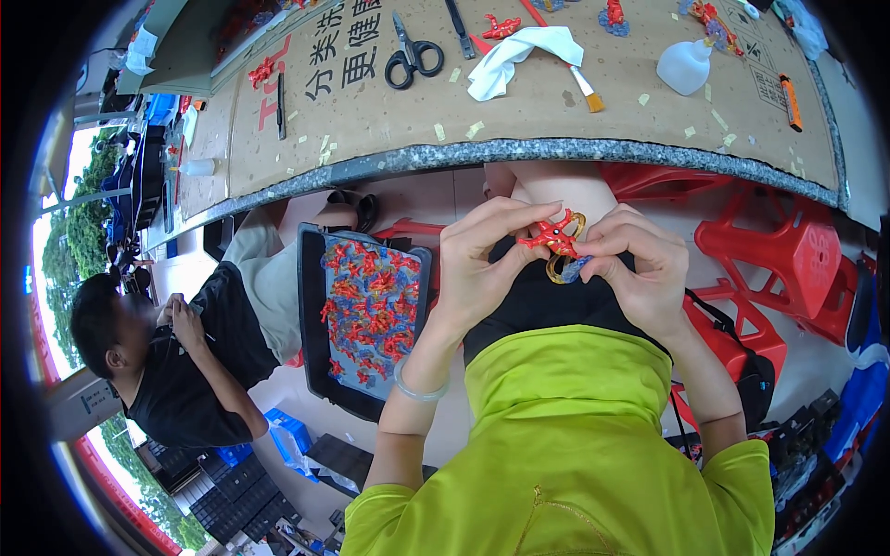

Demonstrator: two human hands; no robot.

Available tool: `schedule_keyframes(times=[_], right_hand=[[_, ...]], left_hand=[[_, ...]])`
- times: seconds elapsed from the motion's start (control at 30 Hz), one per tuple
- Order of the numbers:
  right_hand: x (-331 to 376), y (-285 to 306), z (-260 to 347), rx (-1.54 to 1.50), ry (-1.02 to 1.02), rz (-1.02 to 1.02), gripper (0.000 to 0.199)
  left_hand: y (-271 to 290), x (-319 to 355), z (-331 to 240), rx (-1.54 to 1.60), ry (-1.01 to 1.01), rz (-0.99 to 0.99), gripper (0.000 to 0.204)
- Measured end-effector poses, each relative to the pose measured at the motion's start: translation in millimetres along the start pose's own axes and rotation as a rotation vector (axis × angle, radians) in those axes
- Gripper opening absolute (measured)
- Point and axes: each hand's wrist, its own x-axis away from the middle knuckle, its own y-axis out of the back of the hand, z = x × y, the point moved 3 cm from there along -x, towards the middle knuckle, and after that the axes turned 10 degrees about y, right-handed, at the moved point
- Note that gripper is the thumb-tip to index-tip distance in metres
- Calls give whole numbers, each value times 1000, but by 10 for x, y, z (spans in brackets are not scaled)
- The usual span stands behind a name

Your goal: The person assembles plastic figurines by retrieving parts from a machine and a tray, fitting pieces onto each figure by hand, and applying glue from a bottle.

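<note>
Over my lap I hold a small red figurine (pixel 559 237) with gold ring-shaped parts and a translucent blue piece at its lower end. My left hand (pixel 489 255) pinches the red part between thumb and fingertips. From the other side, my right hand (pixel 642 264) grips the figurine near the gold and blue parts. The fingers of both hands are bent and closed on it. To the left of my left arm stands a black tray (pixel 310 320) filled with several similar red and blue figurines (pixel 371 301).
A cardboard-covered table (pixel 399 116) lies ahead, with scissors (pixel 413 54), a white cloth (pixel 528 57), a brush (pixel 586 90), a white bottle (pixel 684 68) and an orange cutter (pixel 791 102). Red stools (pixel 779 250) stand at right. Another person (pixel 199 343) sits at left.
</note>
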Motion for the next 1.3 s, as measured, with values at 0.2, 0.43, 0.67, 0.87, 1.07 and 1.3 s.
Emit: schedule_keyframes(times=[0.2, 0.43, 0.67, 0.87, 1.07, 1.3], right_hand=[[-5, -7, 61, 152, 122, 15, 18], [14, -21, 52, 125, 85, -5, 19], [21, -12, 58, 95, 49, 5, 17], [-13, -34, 128, 221, 178, -8, 23], [28, -131, 159, 462, 456, -2, 26], [-115, 5, 224, 255, 222, 14, 22]], left_hand=[[88, 29, 69, 120, 103, 114, 34], [58, 36, 64, 102, 127, 99, 30], [40, 33, 39, 123, 121, 88, 32], [35, 45, 28, 198, 147, 123, 21], [-13, 47, -54, 321, 273, 73, 25], [16, 94, -9, 342, 422, 45, 20]])
